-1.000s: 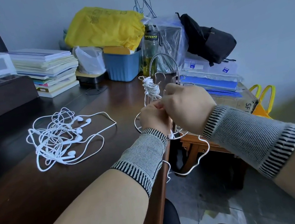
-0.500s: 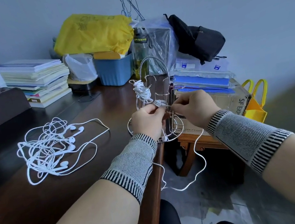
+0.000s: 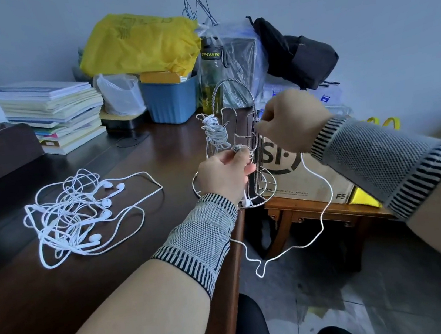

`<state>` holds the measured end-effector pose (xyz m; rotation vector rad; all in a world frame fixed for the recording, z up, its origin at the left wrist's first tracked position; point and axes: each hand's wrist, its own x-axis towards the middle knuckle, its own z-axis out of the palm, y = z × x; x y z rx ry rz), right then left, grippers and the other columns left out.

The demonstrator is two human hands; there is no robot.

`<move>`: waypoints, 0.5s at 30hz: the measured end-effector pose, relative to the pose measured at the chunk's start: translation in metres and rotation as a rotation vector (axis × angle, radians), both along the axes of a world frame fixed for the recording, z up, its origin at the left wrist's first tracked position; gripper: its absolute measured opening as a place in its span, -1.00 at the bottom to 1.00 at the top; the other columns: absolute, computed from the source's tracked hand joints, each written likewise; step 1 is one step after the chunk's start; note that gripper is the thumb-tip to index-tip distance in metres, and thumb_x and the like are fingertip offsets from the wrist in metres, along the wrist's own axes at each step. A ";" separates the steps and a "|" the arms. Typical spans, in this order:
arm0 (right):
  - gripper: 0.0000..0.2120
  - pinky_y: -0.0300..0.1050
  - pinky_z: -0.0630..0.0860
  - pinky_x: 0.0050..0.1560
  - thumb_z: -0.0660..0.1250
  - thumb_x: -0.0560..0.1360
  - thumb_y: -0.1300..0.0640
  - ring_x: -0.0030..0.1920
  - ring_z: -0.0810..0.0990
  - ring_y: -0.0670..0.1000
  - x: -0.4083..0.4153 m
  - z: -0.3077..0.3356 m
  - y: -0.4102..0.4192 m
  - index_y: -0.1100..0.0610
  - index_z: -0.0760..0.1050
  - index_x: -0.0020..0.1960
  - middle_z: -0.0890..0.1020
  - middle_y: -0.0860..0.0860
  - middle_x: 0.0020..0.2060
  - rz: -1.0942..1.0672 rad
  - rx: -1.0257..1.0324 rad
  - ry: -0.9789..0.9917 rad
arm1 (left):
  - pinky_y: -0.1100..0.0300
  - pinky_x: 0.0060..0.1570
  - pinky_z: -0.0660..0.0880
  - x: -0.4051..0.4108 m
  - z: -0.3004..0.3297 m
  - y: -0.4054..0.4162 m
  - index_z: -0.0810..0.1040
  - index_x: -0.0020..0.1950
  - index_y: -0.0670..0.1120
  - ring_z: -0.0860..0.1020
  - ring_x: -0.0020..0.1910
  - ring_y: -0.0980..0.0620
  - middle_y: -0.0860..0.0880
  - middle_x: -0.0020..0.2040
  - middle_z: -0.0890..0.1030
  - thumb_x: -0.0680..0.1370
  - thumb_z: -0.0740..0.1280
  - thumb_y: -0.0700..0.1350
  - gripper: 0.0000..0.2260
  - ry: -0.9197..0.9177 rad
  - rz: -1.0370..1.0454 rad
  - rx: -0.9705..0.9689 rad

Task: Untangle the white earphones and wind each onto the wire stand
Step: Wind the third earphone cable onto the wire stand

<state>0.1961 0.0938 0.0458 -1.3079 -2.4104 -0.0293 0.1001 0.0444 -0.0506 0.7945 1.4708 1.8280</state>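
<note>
Wire stand (image 3: 239, 147) at right edge of dark wooden counter (image 3: 117, 164), one wound earphone (image 3: 216, 133) on a prong. Left hand (image 3: 222, 179) fingers pinch cord at stand's middle; right hand (image 3: 290, 120) fingers pinch the cord's other stretch, now raised higher and further right than half a second ago. Tangled earphones (image 3: 78, 215) lie left on counter. Behind: book stack (image 3: 55, 110), blue bin (image 3: 170, 100), grey wall.

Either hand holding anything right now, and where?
Left hand pinches the earphone cable at the stand; right hand pinches the same cable farther along.
</note>
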 end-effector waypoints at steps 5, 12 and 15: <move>-0.69 -0.21 0.28 -0.43 0.32 0.51 0.09 -0.38 0.41 -0.02 -0.024 0.020 -0.007 0.15 0.35 -0.35 0.43 0.04 -0.38 -0.014 0.055 -0.191 | -0.03 -0.09 0.62 0.002 0.002 -0.003 0.61 -0.26 -0.06 0.70 -0.26 0.09 0.07 -0.37 0.65 0.51 0.42 -0.15 -0.85 0.044 0.026 -0.002; -0.80 -0.03 0.49 -0.17 0.35 0.49 0.19 -0.18 0.52 0.15 -0.045 0.022 -0.020 0.16 0.36 -0.25 0.42 0.06 -0.33 -0.027 0.095 -0.209 | -0.14 -0.03 0.63 0.000 0.001 -0.004 0.59 -0.36 0.01 0.70 -0.26 0.09 0.06 -0.40 0.66 0.51 0.42 -0.11 -0.77 0.079 0.039 -0.018; -0.73 -0.07 0.48 -0.20 0.29 0.51 0.21 -0.20 0.51 0.12 -0.051 0.023 -0.023 0.15 0.28 -0.32 0.42 0.04 -0.36 0.020 0.039 -0.214 | -0.17 -0.01 0.62 0.000 -0.001 -0.002 0.59 -0.36 0.02 0.70 -0.26 0.09 0.08 -0.42 0.65 0.51 0.41 -0.12 -0.76 0.089 0.039 -0.014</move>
